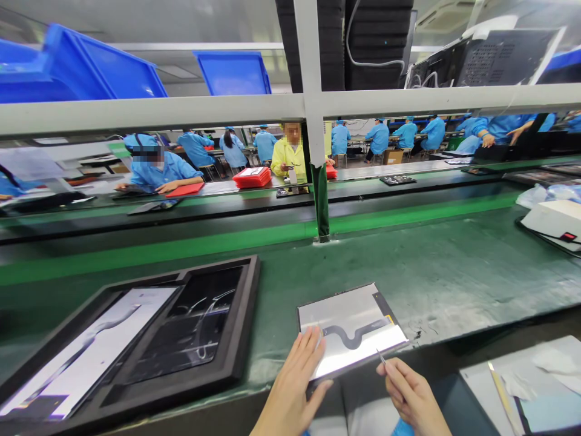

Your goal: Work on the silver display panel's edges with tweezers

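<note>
A flat silver panel (336,315) with a dark wavy ribbon cable lies at the front edge of the green bench. My left hand (299,378) rests on the panel's left side, its fingers stretched out over the surface. My right hand (403,384) pinches thin metal tweezers (380,357), whose tip is at the panel's lower right edge. To the left, a black foam tray (247,309) holds a similar silver panel (91,345) with a ribbon cable and a dark glossy panel (195,321).
A white frame post (310,79) rises behind the bench. Blue bins (236,72) stand on the shelf above. A white box (556,221) is at the right. Several people in blue and one person in yellow sit beyond. Papers (535,375) lie low at the right.
</note>
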